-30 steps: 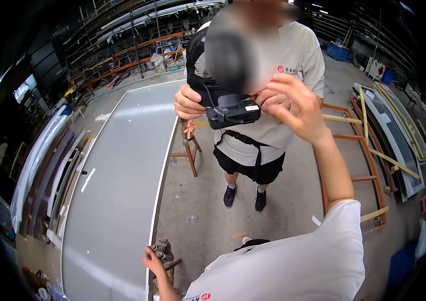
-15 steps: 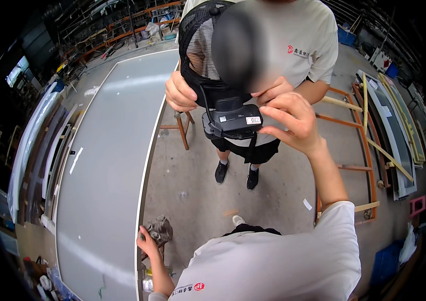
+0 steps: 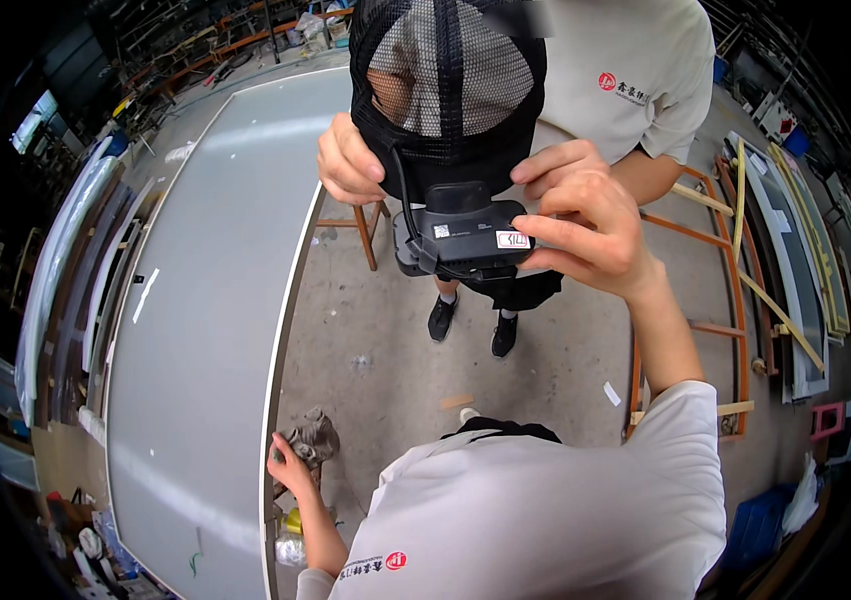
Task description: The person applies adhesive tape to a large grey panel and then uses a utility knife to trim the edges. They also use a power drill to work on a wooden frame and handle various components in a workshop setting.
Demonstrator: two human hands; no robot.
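My right hand reaches forward and pinches the right end of a black camera unit between thumb and fingers. The unit is joined to the front of a black mesh cap on a person facing me. That person's hands hold the cap from both sides. My left hand is down at the near right edge of a large grey panel, beside a crumpled grey cloth. Its fingers are curled around something small and dark that I cannot make out.
Orange metal frames with wooden strips lie on the floor at the right. Long wrapped profiles are stacked left of the panel. A wooden stool stands under its far side. A blue bin is at the lower right.
The person's head and cap have tipped down and come nearer, so the mesh top shows more. My right hand stays on the camera unit's end. My left hand stays by the panel edge.
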